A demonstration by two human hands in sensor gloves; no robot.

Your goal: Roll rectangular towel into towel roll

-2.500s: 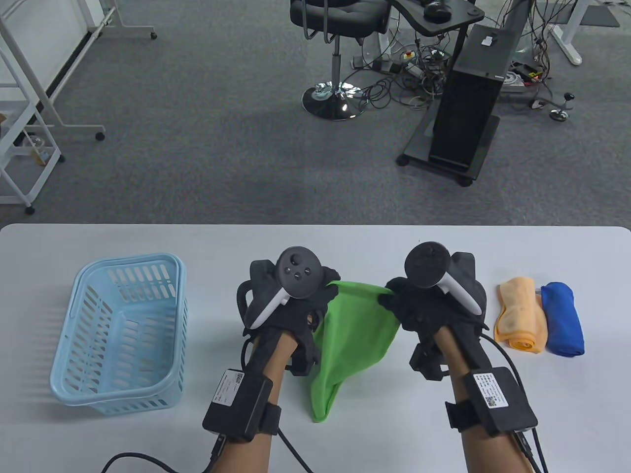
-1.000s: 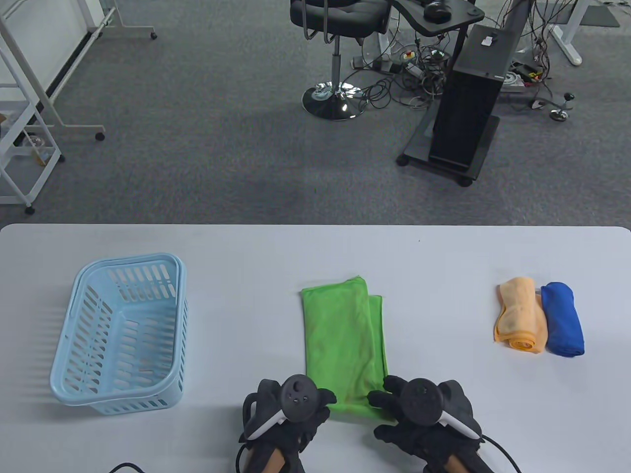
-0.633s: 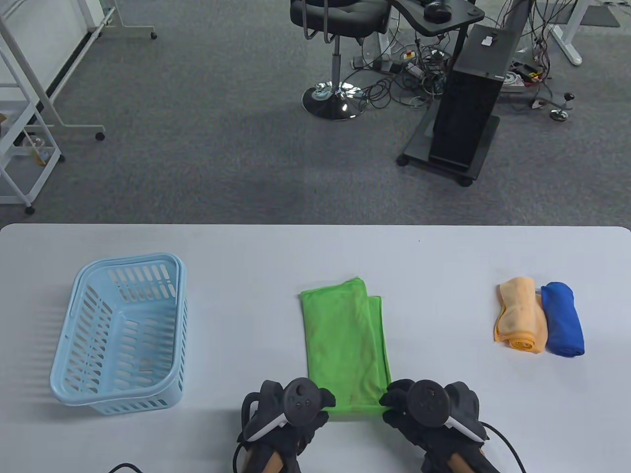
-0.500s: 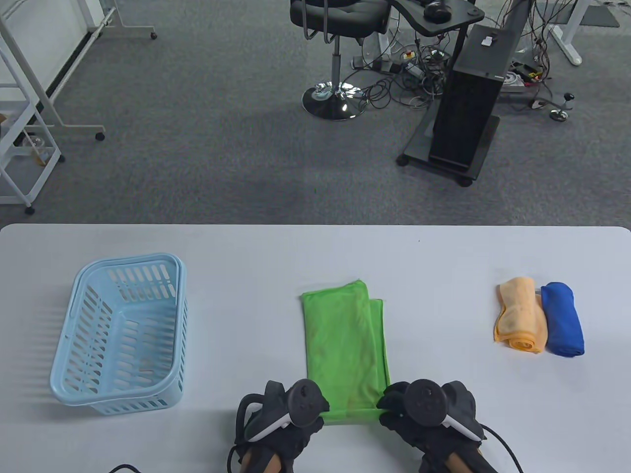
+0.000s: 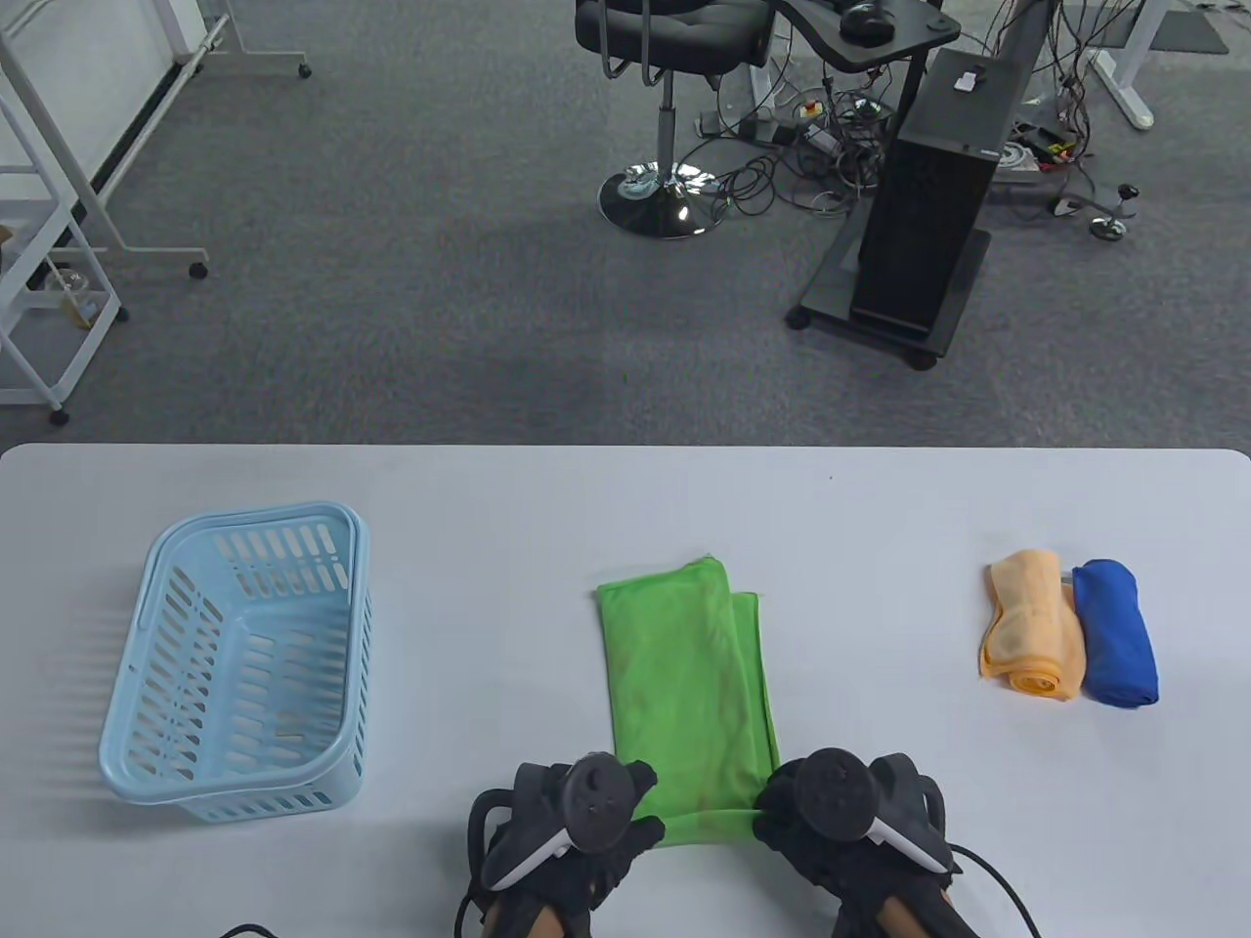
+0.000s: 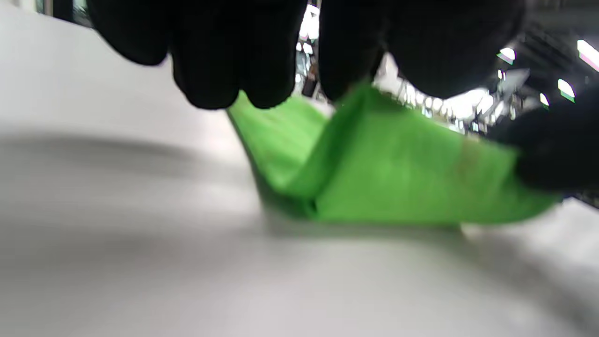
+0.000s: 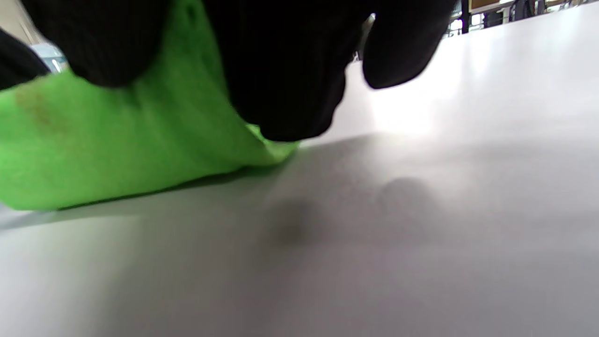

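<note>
A folded green towel (image 5: 684,674) lies as a long strip on the white table (image 5: 880,508), running away from me. Its near end is lifted and turned over into a first fold. My left hand (image 5: 635,816) pinches the near left corner, and my right hand (image 5: 767,811) pinches the near right corner. In the left wrist view the green towel (image 6: 398,173) rises off the table under my gloved fingertips (image 6: 266,89). In the right wrist view the green towel (image 7: 117,150) bunches beneath my fingertips (image 7: 285,107).
A light blue slotted basket (image 5: 156,703) stands at the left of the table. A rolled orange towel (image 5: 1031,625) and a rolled blue towel (image 5: 1114,630) lie side by side at the right. The table's front edge is close behind my hands.
The towel went from hanging in the air between both hands to lying flat as a strip. Both hands then moved to its near end and lifted that edge forward over the strip.
</note>
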